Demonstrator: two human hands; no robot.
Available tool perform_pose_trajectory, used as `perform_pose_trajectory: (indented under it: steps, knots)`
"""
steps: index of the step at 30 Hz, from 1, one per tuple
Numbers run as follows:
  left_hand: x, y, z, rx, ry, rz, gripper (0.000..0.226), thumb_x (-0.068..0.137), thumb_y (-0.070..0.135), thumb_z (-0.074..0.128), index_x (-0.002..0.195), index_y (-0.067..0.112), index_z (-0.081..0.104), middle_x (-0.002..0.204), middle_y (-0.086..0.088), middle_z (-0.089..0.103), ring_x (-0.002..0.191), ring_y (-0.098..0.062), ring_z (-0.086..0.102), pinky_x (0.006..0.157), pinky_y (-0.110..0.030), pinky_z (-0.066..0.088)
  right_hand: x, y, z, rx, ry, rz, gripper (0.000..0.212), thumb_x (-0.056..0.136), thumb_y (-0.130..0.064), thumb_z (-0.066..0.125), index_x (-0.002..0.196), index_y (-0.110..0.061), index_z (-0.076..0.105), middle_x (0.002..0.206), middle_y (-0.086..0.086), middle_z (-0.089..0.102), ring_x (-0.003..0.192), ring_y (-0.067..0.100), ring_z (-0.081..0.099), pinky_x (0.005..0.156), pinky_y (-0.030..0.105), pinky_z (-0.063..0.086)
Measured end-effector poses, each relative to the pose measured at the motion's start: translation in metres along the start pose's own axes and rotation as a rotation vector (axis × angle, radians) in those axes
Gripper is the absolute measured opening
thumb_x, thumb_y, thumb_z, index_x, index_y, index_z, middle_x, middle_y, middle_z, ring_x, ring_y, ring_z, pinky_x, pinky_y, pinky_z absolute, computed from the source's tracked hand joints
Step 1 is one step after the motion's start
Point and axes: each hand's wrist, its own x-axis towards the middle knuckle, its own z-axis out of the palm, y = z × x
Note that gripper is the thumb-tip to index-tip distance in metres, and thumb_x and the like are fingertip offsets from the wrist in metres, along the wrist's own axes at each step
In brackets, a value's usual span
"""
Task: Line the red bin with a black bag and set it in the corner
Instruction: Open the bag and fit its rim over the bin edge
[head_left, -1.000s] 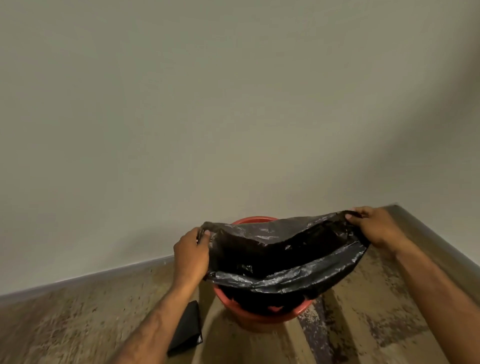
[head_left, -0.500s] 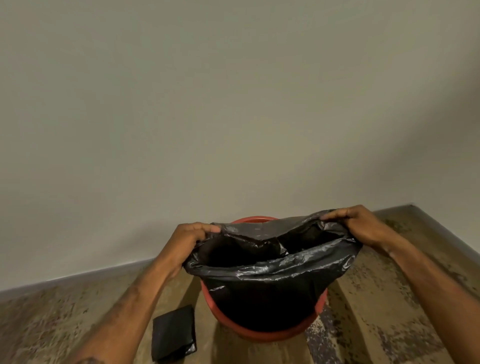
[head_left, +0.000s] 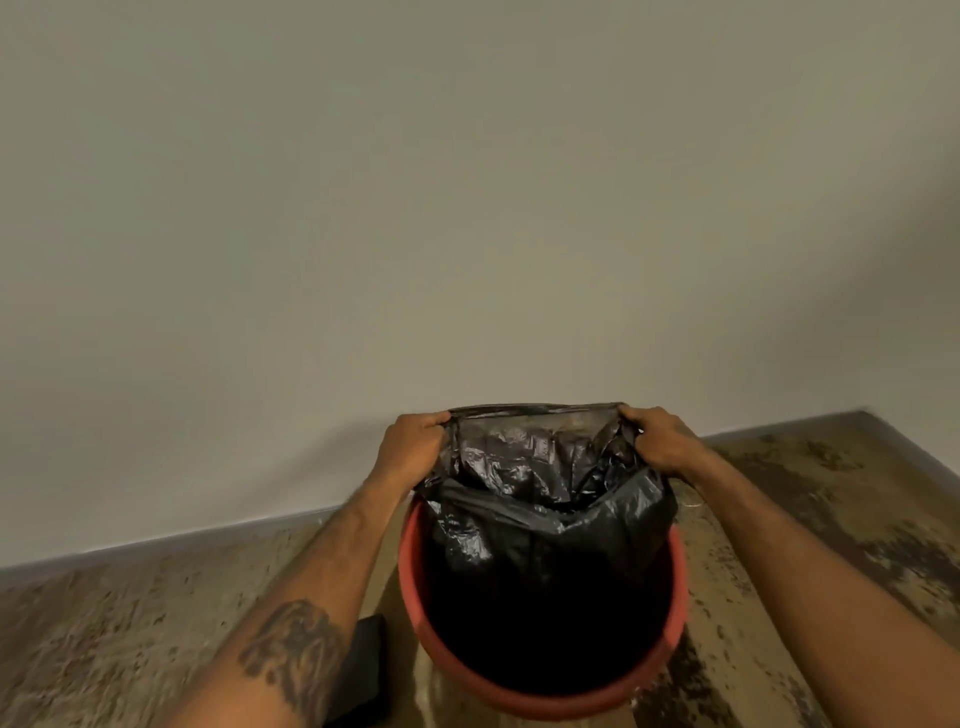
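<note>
gripping the far edge of the black bag (head_left: 545, 499) in both fists, left hand (head_left: 413, 447) and right hand (head_left: 657, 441) pulled apart, likely to stretch the mouth wide enough to fold over the far rim; rest of the bag slumped inside the red bin (head_left: 540, 691). standing upright on the floor (head_left: 130, 639) near the wall (head_left: 467, 208), long axis vertical, mouth facing up; corner (head_left: 862, 413) off to the far right, not yet reached.

Red bin (head_left: 676, 597), glossy black bag (head_left: 524, 467), seemingly mottled floor (head_left: 130, 623)

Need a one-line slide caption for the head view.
Both hands, left hand and right hand, stretch a black bag open over the red bin near a wall.
</note>
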Motion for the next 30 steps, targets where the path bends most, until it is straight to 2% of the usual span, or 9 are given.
perform_pose_trajectory:
  steps: [2,5,8,12,16,19,23,27,30]
  knots:
    - [0.012,-0.011,0.003,0.071,-0.047,-0.062,0.027,0.092,0.007,0.049,0.083,0.012,0.073,0.089,-0.009,0.072,0.076,-0.019,0.060,0.064,-0.027,0.042,0.009,0.005,0.009,-0.035,-0.065,0.036,0.028,0.098,-0.002,0.046,0.109,-0.015,0.067,0.096,0.013,0.064,0.064,0.015,0.055,0.054,0.024,0.041]
    - [0.018,-0.034,0.003,0.144,-0.094,-0.184,0.030,0.092,0.006,0.048,0.064,0.003,0.060,0.085,-0.017,0.063,0.076,-0.025,0.054,0.065,-0.032,0.039,0.014,0.016,0.015,-0.094,-0.182,0.088,0.025,0.091,0.003,0.053,0.075,-0.009,0.068,0.075,0.010,0.063,0.064,0.019,0.055,0.056,0.026,0.042]
    - [0.005,-0.051,-0.002,0.056,-0.157,-0.281,0.031,0.094,0.005,0.043,0.064,0.008,0.053,0.074,-0.012,0.055,0.064,-0.022,0.051,0.057,-0.032,0.039,0.008,0.033,0.011,-0.063,-0.270,0.103,0.018,0.093,-0.007,0.060,0.080,-0.004,0.073,0.072,0.008,0.065,0.061,0.018,0.057,0.060,0.028,0.047]
    - [-0.024,-0.060,-0.017,-0.198,-0.246,-0.306,0.031,0.097,0.011,0.048,0.084,0.008,0.076,0.084,-0.010,0.075,0.073,-0.020,0.069,0.065,-0.028,0.050,-0.016,0.045,0.002,-0.167,-0.378,-0.024,0.017,0.089,-0.008,0.065,0.089,-0.024,0.072,0.091,0.003,0.074,0.081,0.025,0.070,0.074,0.033,0.058]
    - [-0.063,-0.073,-0.027,-0.184,-0.279,-0.294,0.026,0.103,0.015,0.048,0.117,0.022,0.068,0.103,-0.002,0.072,0.079,-0.014,0.062,0.064,-0.025,0.045,-0.051,0.063,-0.002,-0.192,-0.313,-0.051,0.030,0.091,-0.006,0.058,0.115,-0.024,0.063,0.096,0.001,0.068,0.070,0.016,0.063,0.053,0.022,0.050]
    - [-0.083,-0.087,-0.034,0.112,-0.249,-0.132,0.041,0.096,0.024,0.062,0.136,0.025,0.053,0.127,0.008,0.056,0.113,-0.020,0.058,0.093,-0.034,0.048,-0.077,0.067,-0.008,-0.309,-0.312,-0.093,0.039,0.091,-0.016,0.061,0.126,-0.029,0.052,0.116,0.006,0.065,0.093,0.017,0.064,0.074,0.027,0.054]
    - [-0.091,-0.070,-0.041,0.412,-0.011,0.371,0.064,0.092,0.026,0.065,0.149,0.031,0.037,0.160,0.006,0.029,0.147,-0.014,0.021,0.121,-0.043,0.017,-0.101,0.048,-0.022,-0.599,-0.203,-0.318,0.079,0.090,-0.038,0.060,0.155,-0.030,0.015,0.156,0.004,0.028,0.141,0.024,0.031,0.116,0.036,0.029]
    - [-0.087,-0.043,-0.027,0.655,-0.396,0.471,0.096,0.079,0.073,0.055,0.157,0.035,0.013,0.164,-0.001,0.022,0.151,-0.018,0.015,0.122,-0.048,-0.007,-0.115,0.016,-0.027,-0.286,-0.419,-0.429,0.086,0.079,-0.046,0.071,0.148,-0.044,0.021,0.145,-0.010,0.043,0.132,0.011,0.043,0.109,0.041,0.041]
    - [-0.084,-0.036,-0.018,0.856,-0.459,0.516,0.085,0.082,0.066,0.059,0.154,0.032,0.026,0.155,-0.001,0.041,0.146,-0.019,0.028,0.122,-0.051,-0.004,-0.128,0.004,-0.022,-0.233,-0.494,-0.413,0.060,0.076,-0.042,0.074,0.129,-0.041,0.047,0.114,-0.018,0.063,0.100,-0.001,0.062,0.082,0.023,0.055]
